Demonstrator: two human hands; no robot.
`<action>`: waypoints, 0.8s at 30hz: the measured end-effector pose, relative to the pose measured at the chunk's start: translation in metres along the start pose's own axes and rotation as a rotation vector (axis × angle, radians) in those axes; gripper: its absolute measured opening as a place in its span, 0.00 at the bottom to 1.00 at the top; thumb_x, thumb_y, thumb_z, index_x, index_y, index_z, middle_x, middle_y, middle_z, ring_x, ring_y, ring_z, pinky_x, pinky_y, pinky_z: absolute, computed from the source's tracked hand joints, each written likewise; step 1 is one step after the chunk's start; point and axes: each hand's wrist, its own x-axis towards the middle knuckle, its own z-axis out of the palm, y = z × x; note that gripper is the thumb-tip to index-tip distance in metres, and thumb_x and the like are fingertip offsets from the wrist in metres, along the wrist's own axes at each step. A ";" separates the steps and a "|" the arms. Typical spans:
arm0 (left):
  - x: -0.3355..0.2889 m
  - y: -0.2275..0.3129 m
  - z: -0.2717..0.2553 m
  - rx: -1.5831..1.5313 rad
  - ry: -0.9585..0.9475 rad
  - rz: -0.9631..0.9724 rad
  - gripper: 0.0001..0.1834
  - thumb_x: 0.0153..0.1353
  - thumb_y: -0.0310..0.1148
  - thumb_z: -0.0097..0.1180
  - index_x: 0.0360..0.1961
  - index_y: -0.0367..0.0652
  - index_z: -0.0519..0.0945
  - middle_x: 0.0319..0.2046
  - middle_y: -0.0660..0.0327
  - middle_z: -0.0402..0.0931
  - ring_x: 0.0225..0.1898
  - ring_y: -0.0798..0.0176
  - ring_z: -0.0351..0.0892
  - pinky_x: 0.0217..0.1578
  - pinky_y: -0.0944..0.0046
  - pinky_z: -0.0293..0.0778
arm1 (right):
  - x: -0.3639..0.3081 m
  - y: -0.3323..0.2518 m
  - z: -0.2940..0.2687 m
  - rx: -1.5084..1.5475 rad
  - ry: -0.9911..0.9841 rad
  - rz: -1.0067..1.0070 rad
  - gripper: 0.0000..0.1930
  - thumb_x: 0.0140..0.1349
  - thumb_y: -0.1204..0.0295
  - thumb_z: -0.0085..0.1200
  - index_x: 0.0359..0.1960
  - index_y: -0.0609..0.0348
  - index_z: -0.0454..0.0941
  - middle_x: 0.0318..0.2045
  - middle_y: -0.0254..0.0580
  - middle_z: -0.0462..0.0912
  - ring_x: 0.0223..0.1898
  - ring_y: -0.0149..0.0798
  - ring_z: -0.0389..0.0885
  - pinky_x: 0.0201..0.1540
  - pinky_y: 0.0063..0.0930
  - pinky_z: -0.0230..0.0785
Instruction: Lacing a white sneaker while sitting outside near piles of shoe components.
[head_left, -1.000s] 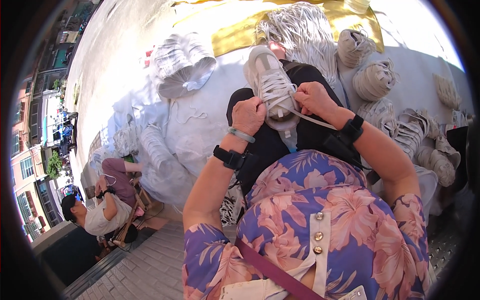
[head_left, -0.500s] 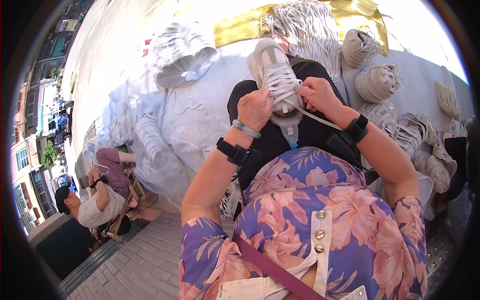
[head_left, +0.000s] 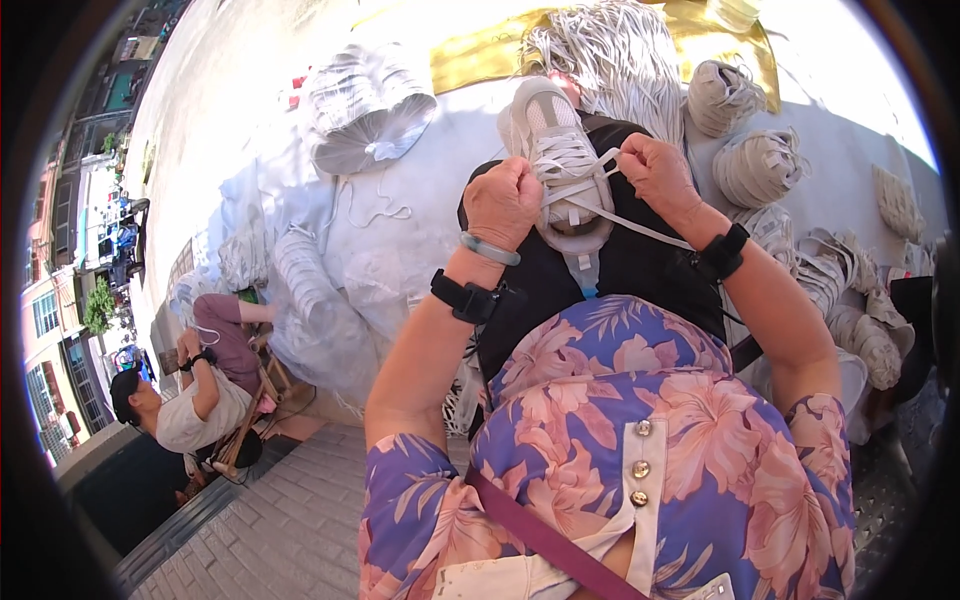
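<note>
A white sneaker (head_left: 552, 150) rests toe-away on my black-clad lap (head_left: 640, 270). My left hand (head_left: 503, 200) is closed in a fist on one end of its white shoelace (head_left: 585, 205), just left of the shoe's tongue. On the right side of the shoe, my right hand (head_left: 657, 175) pinches the other lace end, which stretches taut across the shoe and trails toward my right wrist. Both wrists carry black bands; the left one also has a pale bracelet.
A heap of loose white laces (head_left: 610, 45) lies beyond the shoe on a yellow cloth (head_left: 480, 60). Several more white shoes (head_left: 760, 165) sit to the right. White bundles (head_left: 365, 110) lie on the left. A person (head_left: 200, 385) sits on a chair at lower left.
Both hands have pulled apart a little, drawing the lace tighter across the sneaker. The view has shifted slightly; the shoe stays on my lap.
</note>
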 end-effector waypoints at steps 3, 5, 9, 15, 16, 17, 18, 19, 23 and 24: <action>-0.012 -0.011 0.012 -0.317 -0.079 -0.365 0.09 0.51 0.35 0.54 0.26 0.38 0.76 0.15 0.60 0.74 0.17 0.68 0.72 0.21 0.67 0.69 | -0.005 -0.005 0.005 0.414 -0.156 0.362 0.13 0.55 0.64 0.51 0.23 0.62 0.74 0.14 0.40 0.74 0.14 0.35 0.74 0.21 0.28 0.66; -0.010 -0.007 0.014 -0.428 -0.124 -0.476 0.11 0.51 0.36 0.56 0.27 0.38 0.77 0.14 0.61 0.73 0.17 0.71 0.71 0.22 0.69 0.69 | -0.006 -0.010 0.000 0.491 -0.242 0.408 0.15 0.56 0.62 0.54 0.23 0.64 0.75 0.13 0.34 0.73 0.12 0.26 0.71 0.17 0.22 0.64; -0.011 -0.006 0.016 -0.258 -0.111 -0.353 0.12 0.53 0.36 0.54 0.22 0.36 0.76 0.14 0.61 0.73 0.16 0.70 0.70 0.22 0.67 0.68 | -0.008 -0.004 0.016 0.418 -0.223 0.369 0.14 0.55 0.63 0.51 0.23 0.64 0.75 0.13 0.37 0.74 0.13 0.30 0.73 0.19 0.24 0.66; -0.015 -0.022 0.020 -0.151 0.054 -0.250 0.12 0.57 0.32 0.49 0.22 0.34 0.74 0.14 0.60 0.73 0.16 0.69 0.73 0.20 0.68 0.70 | -0.008 0.000 0.021 0.423 -0.183 0.376 0.12 0.54 0.67 0.47 0.20 0.63 0.73 0.13 0.38 0.74 0.13 0.31 0.74 0.19 0.25 0.67; -0.017 -0.026 0.021 -0.220 0.115 -0.292 0.11 0.57 0.30 0.48 0.22 0.34 0.74 0.15 0.60 0.73 0.16 0.68 0.74 0.19 0.68 0.71 | -0.007 0.000 0.020 0.422 -0.181 0.374 0.12 0.54 0.67 0.47 0.20 0.63 0.73 0.13 0.38 0.74 0.13 0.31 0.74 0.19 0.25 0.67; -0.019 -0.028 0.024 -0.220 0.117 -0.290 0.11 0.57 0.30 0.48 0.22 0.34 0.74 0.15 0.60 0.73 0.16 0.68 0.74 0.19 0.68 0.71 | -0.007 0.000 0.019 0.447 -0.187 0.387 0.12 0.54 0.67 0.47 0.20 0.63 0.73 0.13 0.38 0.74 0.13 0.30 0.73 0.18 0.25 0.66; -0.023 -0.029 0.026 -0.254 0.092 -0.332 0.10 0.58 0.29 0.47 0.23 0.34 0.74 0.16 0.60 0.74 0.16 0.68 0.75 0.19 0.68 0.72 | -0.007 0.000 0.018 0.472 -0.192 0.399 0.12 0.55 0.68 0.47 0.19 0.63 0.73 0.13 0.38 0.74 0.13 0.30 0.73 0.18 0.24 0.66; -0.025 -0.029 0.025 -0.288 0.062 -0.372 0.10 0.58 0.29 0.46 0.24 0.34 0.73 0.17 0.59 0.74 0.16 0.68 0.75 0.19 0.68 0.73 | -0.007 0.000 0.018 0.473 -0.189 0.399 0.12 0.55 0.68 0.47 0.19 0.63 0.73 0.13 0.38 0.74 0.13 0.30 0.73 0.18 0.24 0.66; -0.024 -0.024 0.022 -0.284 0.078 -0.341 0.09 0.59 0.29 0.46 0.26 0.34 0.73 0.18 0.59 0.75 0.16 0.68 0.75 0.20 0.68 0.74 | -0.006 0.001 0.018 0.561 -0.176 0.445 0.12 0.55 0.67 0.47 0.19 0.63 0.73 0.13 0.38 0.73 0.13 0.28 0.71 0.16 0.22 0.64; -0.022 -0.020 0.022 -0.339 0.073 -0.368 0.09 0.59 0.29 0.45 0.26 0.34 0.72 0.18 0.59 0.74 0.16 0.68 0.75 0.19 0.69 0.74 | -0.006 0.002 0.017 0.590 -0.178 0.477 0.12 0.55 0.67 0.48 0.20 0.63 0.73 0.14 0.37 0.73 0.13 0.28 0.70 0.16 0.22 0.64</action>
